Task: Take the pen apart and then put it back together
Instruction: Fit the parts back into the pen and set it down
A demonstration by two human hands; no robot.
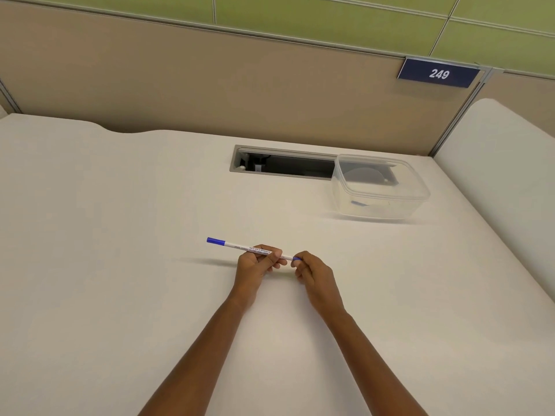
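Above the white desk (120, 295), the left hand (255, 265) is closed round the pen (240, 246) barrel while the right hand (312, 273) pinches its blue end; recommended: pull straight along the barrel, left grip kept firm.

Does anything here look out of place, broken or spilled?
Nothing is spilled or visibly broken. One oddity: the clear plastic container sits partly over the open cable slot in the desk. The pen is held level between the left hand and right hand.
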